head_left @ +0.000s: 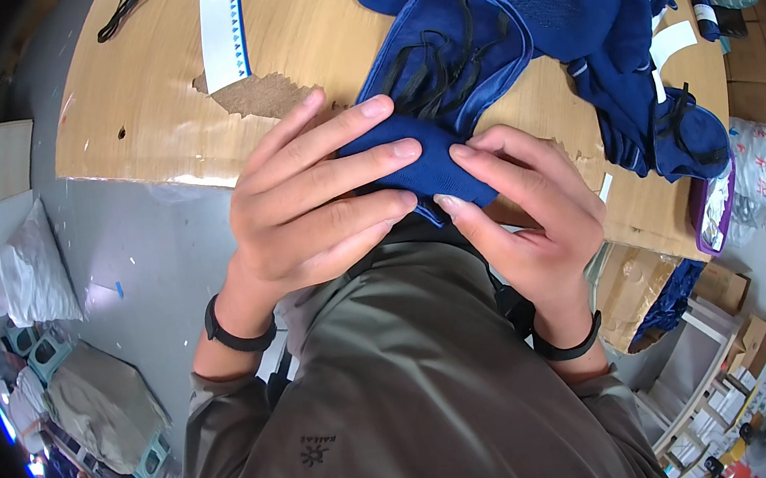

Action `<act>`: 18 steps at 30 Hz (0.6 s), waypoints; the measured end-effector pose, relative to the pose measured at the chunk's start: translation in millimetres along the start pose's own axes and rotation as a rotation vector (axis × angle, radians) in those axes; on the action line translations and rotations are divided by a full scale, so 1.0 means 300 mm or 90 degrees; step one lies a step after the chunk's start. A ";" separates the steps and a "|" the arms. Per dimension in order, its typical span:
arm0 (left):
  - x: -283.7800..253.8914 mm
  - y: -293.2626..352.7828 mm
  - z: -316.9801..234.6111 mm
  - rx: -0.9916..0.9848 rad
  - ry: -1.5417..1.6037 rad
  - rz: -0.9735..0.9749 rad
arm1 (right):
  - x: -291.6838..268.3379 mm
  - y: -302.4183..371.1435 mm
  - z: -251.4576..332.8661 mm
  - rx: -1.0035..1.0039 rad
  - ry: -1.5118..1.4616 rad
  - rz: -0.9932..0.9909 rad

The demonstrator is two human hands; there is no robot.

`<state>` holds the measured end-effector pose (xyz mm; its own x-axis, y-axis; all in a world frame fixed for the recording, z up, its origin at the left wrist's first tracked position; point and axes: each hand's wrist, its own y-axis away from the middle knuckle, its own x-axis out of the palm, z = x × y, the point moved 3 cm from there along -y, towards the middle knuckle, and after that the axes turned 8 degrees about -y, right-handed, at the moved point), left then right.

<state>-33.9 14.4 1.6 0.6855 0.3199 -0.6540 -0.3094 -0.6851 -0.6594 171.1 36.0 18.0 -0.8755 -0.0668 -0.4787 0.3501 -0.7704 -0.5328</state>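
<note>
A dark blue knitted sock is held between my two hands at the near edge of the table. Its far part is spread flat, showing a tangle of loose black threads inside a stitched rim. My left hand lies over the sock's left side with fingers stretched across it, gripping it; the thumb is hidden beneath. At the right edge, my right hand pinches the fabric between thumb and index finger. Beyond, a pile of similar blue knitted pieces covers the table's far right, one of them dotted.
The wooden table has a worn patch near its front edge. A printed paper strip lies on it. Rightward are a purple bin, a plastic bag and, below the table, a cardboard box. A white sack stands left.
</note>
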 end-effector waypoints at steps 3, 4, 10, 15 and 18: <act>0.000 -0.003 0.002 -0.001 0.012 -0.001 | 0.004 0.002 0.004 0.014 0.001 0.001; -0.002 -0.003 0.001 -0.010 0.017 0.003 | 0.005 0.003 0.004 0.015 0.000 0.002; -0.006 -0.022 0.000 -0.048 0.027 -0.006 | 0.005 0.006 -0.008 -0.002 -0.009 0.014; -0.010 -0.063 -0.004 -0.039 -0.012 0.006 | 0.006 0.005 -0.013 -0.037 0.036 0.013; -0.017 -0.083 -0.004 -0.036 -0.021 0.010 | 0.004 0.004 -0.004 -0.034 0.059 0.017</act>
<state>-28.8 29.0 22.0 0.6586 0.3300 -0.6763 -0.2810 -0.7259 -0.6278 170.8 35.6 15.9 -0.8316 -0.0259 -0.5548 0.3927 -0.7338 -0.5543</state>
